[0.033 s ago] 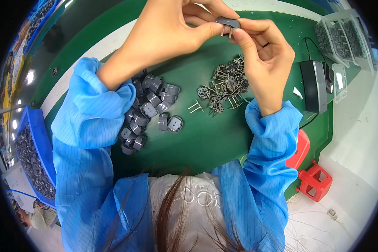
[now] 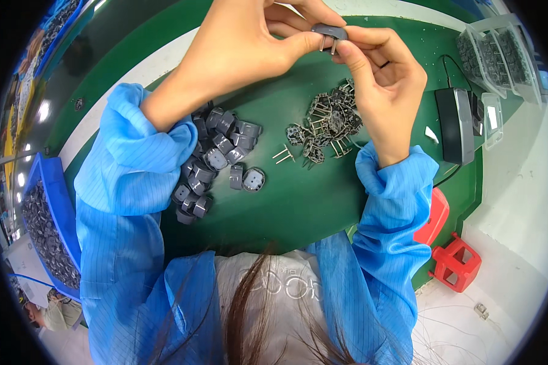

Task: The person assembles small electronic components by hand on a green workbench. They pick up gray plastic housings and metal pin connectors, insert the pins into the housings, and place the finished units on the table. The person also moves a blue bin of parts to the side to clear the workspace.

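At the far side of the green table, my left hand [image 2: 249, 45] and my right hand [image 2: 389, 79] together grip a small dark grey plug housing [image 2: 330, 30]. Two metal prongs stick out of it, pointing down toward me. My fingertips cover both its ends. Below my left wrist lies a loose pile of dark grey plug housings [image 2: 222, 143], a few showing light grey faces with holes. Left of my right wrist is a heap of black pieces with metal pins [image 2: 329, 121]. A pair of loose prongs [image 2: 283, 154] lies beside that heap.
A blue bin [image 2: 58, 207] full of small dark parts stands at the left. On the right are a black box with a cable [image 2: 455, 125], a clear divided container [image 2: 499, 55] of dark parts and a clear lid [image 2: 492, 118]. A red stool [image 2: 456, 261] stands lower right.
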Demonstrator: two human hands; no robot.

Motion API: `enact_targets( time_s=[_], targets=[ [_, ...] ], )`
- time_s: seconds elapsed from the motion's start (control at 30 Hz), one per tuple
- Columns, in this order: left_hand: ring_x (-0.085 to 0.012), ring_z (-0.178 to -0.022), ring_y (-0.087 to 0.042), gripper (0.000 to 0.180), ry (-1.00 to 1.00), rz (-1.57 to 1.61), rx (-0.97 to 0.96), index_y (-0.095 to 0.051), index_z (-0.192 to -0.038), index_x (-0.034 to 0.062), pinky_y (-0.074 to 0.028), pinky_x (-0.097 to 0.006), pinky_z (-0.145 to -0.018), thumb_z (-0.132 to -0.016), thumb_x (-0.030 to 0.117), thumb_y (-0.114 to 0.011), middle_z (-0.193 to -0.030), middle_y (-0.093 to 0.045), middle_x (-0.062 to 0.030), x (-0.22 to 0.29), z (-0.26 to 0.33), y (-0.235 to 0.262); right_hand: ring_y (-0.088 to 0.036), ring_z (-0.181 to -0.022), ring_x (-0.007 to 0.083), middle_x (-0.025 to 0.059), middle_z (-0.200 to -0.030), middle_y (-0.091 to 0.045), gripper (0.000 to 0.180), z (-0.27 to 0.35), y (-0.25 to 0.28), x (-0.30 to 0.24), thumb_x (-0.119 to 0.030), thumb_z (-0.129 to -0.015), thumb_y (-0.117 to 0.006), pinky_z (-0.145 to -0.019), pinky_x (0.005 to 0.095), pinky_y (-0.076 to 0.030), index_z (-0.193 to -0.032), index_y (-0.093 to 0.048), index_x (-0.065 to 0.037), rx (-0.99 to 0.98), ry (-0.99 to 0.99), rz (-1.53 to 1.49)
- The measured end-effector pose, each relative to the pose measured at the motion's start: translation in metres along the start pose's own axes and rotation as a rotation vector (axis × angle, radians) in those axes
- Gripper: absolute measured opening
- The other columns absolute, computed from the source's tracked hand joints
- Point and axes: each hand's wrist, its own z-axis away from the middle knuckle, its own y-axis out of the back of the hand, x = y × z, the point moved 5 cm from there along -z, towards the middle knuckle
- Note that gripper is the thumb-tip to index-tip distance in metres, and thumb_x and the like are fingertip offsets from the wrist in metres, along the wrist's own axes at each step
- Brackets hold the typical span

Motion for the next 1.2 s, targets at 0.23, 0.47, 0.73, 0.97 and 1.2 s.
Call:
enact_targets(
  time_s=[0.23,0.47,0.73,0.97,1.2],
  targets=[
    [-0.015,-0.084,-0.068,0.023,0.238,-0.115,-0.02,-0.068,-0.101,-0.006,-0.056,-0.025,-0.077,-0.078,-0.002,-0.071,-0.094,-0.069,-0.0143,0.012,-0.008,0.001,-0.069,-0.085,0.0179,0.0119,-0.095,-0.07,0.018,-0.005,-0.001,0.008,-0.004,-0.088,-0.068,-0.078,0.0274,-0.055,-0.103,-0.065,0.006,-0.05,-0.143,-0.191],
    [-0.015,-0.088,-0.068,0.033,0.016,-0.032,-0.136,-0.068,-0.107,-0.0028,-0.058,-0.025,-0.073,-0.075,0.0,-0.078,-0.097,-0.068,-0.0125,0.008,-0.011,0.003,-0.068,-0.091,0.0205,0.0148,-0.097,-0.069,0.023,-0.006,0.002,0.009,-0.006,-0.089,-0.067,-0.08,0.0288,-0.056,-0.107,-0.062,0.008,-0.113,-0.265,-0.343],
    [-0.0131,-0.07,-0.063,0.037,-0.258,-0.309,-0.244,-0.07,-0.109,0.0026,-0.055,-0.024,-0.063,-0.073,-0.001,-0.077,-0.088,-0.067,-0.009,0.014,-0.009,0.003,-0.067,-0.092,0.0175,0.0127,-0.097,-0.069,0.027,-0.001,-0.003,0.015,-0.008,-0.087,-0.07,-0.083,0.0282,-0.055,-0.108,-0.061,0.006,-0.22,-0.376,-0.396],
    [-0.0189,-0.065,-0.061,0.032,-0.402,-0.432,-0.251,-0.07,-0.105,0.0029,-0.049,-0.029,-0.055,-0.073,0.004,-0.077,-0.084,-0.064,-0.0115,0.025,-0.001,-0.002,-0.067,-0.088,0.014,0.0103,-0.094,-0.069,0.022,0.001,-0.005,0.019,-0.008,-0.088,-0.07,-0.08,0.0257,-0.054,-0.105,-0.062,0.004,-0.285,-0.366,-0.386],
    [-0.0155,-0.059,-0.057,0.03,-0.41,-0.588,-0.21,-0.069,-0.095,-0.0005,-0.046,-0.028,-0.055,-0.067,0.001,-0.078,-0.079,-0.066,-0.0077,0.025,0.003,-0.014,-0.067,-0.086,0.0139,0.0108,-0.094,-0.069,0.02,0.005,-0.006,0.023,-0.006,-0.087,-0.069,-0.079,0.0248,-0.054,-0.104,-0.062,0.004,-0.264,-0.356,-0.364]
  ],
)
